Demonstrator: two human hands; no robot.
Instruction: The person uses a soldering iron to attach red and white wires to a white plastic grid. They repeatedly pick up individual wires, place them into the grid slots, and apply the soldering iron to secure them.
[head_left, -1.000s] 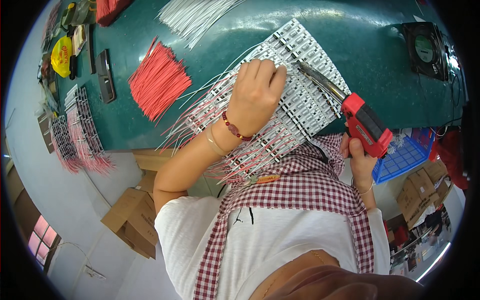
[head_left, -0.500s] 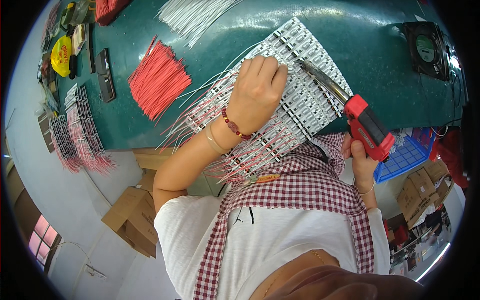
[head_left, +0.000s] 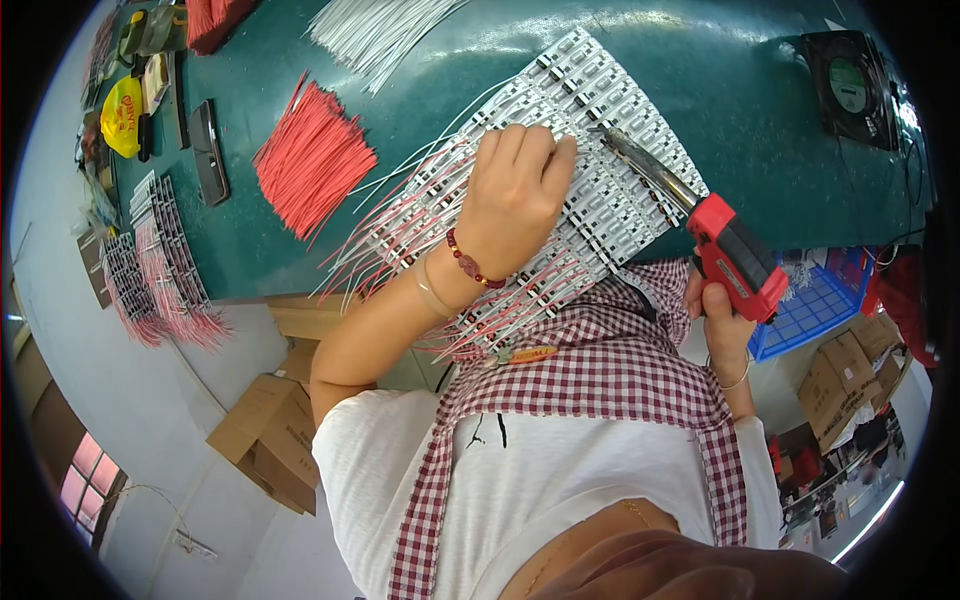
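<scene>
A panel of white LED strip boards (head_left: pixel 600 180) with red and white wires soldered along its near edge lies on the green table (head_left: pixel 720 90). My left hand (head_left: pixel 515 195) rests on the panel, fingers curled, pressing a wire against a board. My right hand (head_left: pixel 725 320) grips the red and black handle of a soldering iron (head_left: pixel 735 255). Its metal tip (head_left: pixel 610 138) points at the boards just right of my left fingers.
A bundle of red wires (head_left: pixel 310 160) lies left of the panel, white wires (head_left: pixel 375 25) at the top. Finished strips (head_left: pixel 160 260) sit at the table's left edge. A black fan (head_left: pixel 850 85) stands top right. A blue basket (head_left: pixel 815 305) and cardboard boxes (head_left: pixel 270 440) are below the table.
The soldering iron's tip has shifted slightly along the boards toward my left fingers. My left hand stays on the panel.
</scene>
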